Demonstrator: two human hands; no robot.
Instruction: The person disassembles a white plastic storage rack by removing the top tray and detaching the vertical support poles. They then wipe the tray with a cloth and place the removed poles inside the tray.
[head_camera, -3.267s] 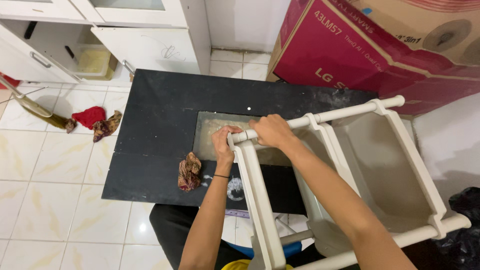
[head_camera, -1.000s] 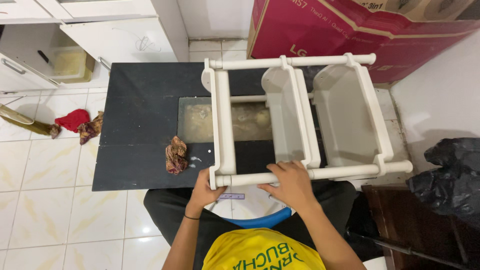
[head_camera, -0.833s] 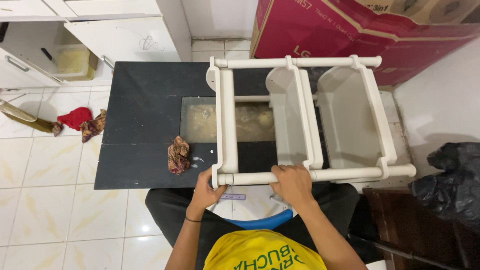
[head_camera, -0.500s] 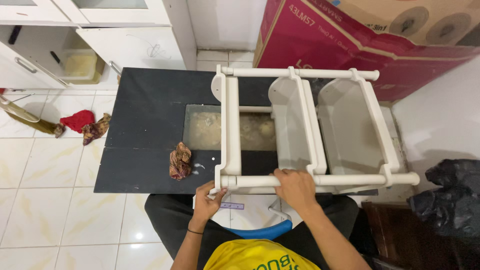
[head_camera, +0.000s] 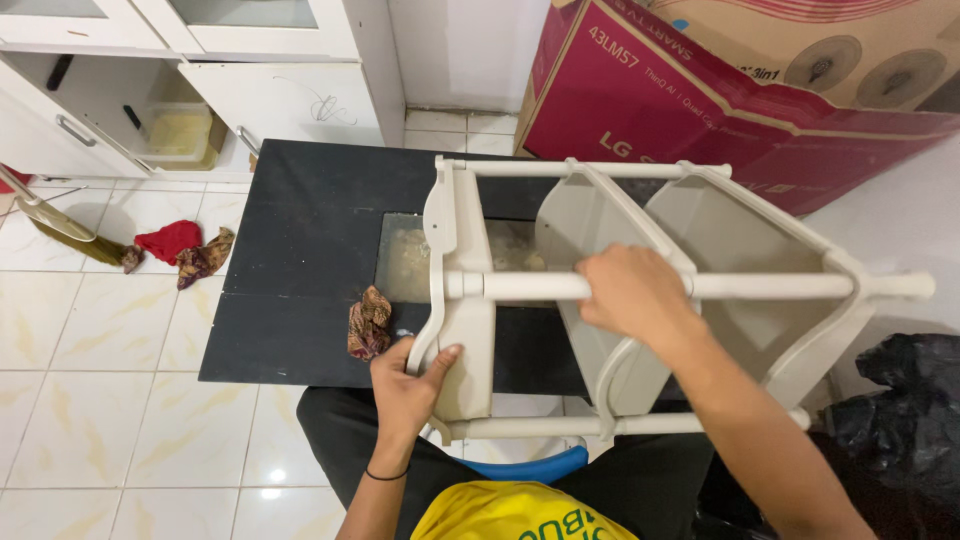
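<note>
**Two hands tilt a white plastic rack over a black bench**

A person holds a white plastic rack (head_camera: 600, 290) tipped on its side above a low black bench (head_camera: 300, 250). The right hand (head_camera: 630, 295) is closed around the rack's upper tube. The left hand (head_camera: 405, 385) grips the rack's end panel at the near corner, thumb pressed on its face. Under the rack, set into the bench, lies a cloudy glass pane (head_camera: 405, 260). Just left of the rack a crumpled brown rag (head_camera: 370, 322) rests on the bench. Behind the rack leans a red cardboard box (head_camera: 700, 110) (large, flat). Right of the rack sits a black plastic bag (head_camera: 905, 420).
</note>
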